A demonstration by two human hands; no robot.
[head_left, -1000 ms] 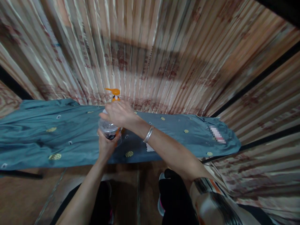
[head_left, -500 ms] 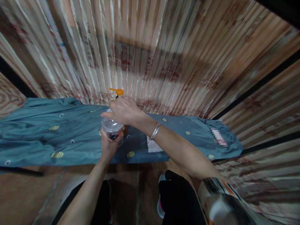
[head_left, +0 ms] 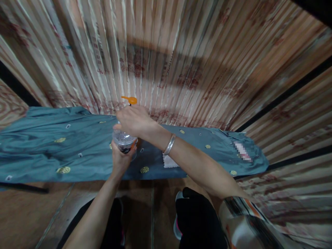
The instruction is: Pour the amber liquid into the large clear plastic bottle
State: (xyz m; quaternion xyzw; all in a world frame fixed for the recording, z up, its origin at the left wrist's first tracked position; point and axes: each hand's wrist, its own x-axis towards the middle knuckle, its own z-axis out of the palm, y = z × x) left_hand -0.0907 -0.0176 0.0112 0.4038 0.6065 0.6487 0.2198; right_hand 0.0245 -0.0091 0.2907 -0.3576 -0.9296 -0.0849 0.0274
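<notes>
My left hand is wrapped round a clear plastic cup with dark and orange print on its side. The cup is held up above the cloth-covered surface, its round clear top facing me. Over the far side of that top, my right hand is bent with its fingers curled down and drawn together. Its thumb is by the left rim, and a small whitish bit shows beside the fingertips. What those fingers pinch is hidden by the hand. A silver bangle circles the right wrist.
An orange pump nozzle rises just behind my right hand. A blue-green patterned cloth covers the narrow surface. A white scalloped cloth lies partly under my right forearm. Behind hangs a pleated curtain, with dark frame bars at the sides.
My right hand has shifted slightly left and its thumb has drawn in toward the fingers at the cup's far rim. The left hand still holds the cup in the same place.
</notes>
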